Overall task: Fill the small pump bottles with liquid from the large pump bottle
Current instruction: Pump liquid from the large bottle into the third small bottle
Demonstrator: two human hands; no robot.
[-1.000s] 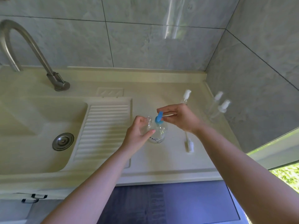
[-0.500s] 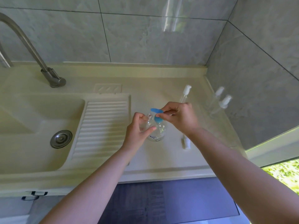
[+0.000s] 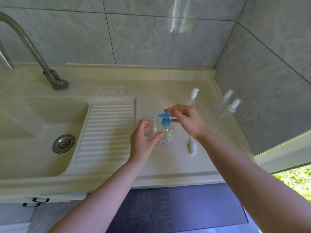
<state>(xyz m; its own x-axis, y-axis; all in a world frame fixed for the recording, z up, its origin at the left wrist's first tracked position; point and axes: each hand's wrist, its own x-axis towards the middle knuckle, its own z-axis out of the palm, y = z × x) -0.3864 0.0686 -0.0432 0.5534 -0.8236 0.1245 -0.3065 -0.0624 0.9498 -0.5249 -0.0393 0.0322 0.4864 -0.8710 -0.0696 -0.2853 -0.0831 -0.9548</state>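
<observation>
On the counter beside the sink [image 3: 42,148], an open small bottle [image 3: 152,130] is gripped by the left hand [image 3: 143,138] under the large bottle's [image 3: 165,137] blue pump [image 3: 164,119], pinched by the right hand [image 3: 185,120]. Three capped small bottles [image 3: 231,106] stand apart; fill levels cannot be told.

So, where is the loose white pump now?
The loose pump lies flat on the counter, just right of the large bottle and beside the right wrist.
</observation>
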